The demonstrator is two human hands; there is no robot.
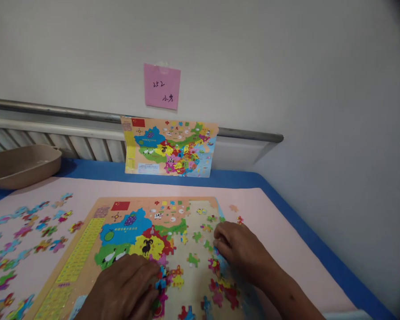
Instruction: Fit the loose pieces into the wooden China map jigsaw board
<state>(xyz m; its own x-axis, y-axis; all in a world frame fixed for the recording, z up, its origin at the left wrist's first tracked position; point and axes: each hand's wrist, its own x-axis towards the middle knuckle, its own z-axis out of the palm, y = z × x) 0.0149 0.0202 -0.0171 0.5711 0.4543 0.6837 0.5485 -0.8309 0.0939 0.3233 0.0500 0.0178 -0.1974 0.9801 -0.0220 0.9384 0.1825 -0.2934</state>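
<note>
Left hand (126,289) lies flat, fingers together, on the puzzle board (86,249); right hand (236,249) curls (grip unclear) beside it; pink mat (280,240) under both, white wall (286,66) beyond

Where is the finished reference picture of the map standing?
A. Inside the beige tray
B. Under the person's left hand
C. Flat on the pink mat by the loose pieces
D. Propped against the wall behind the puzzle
D: the reference map stands upright against the wall, on the blue table edge, beyond the puzzle board.
</note>
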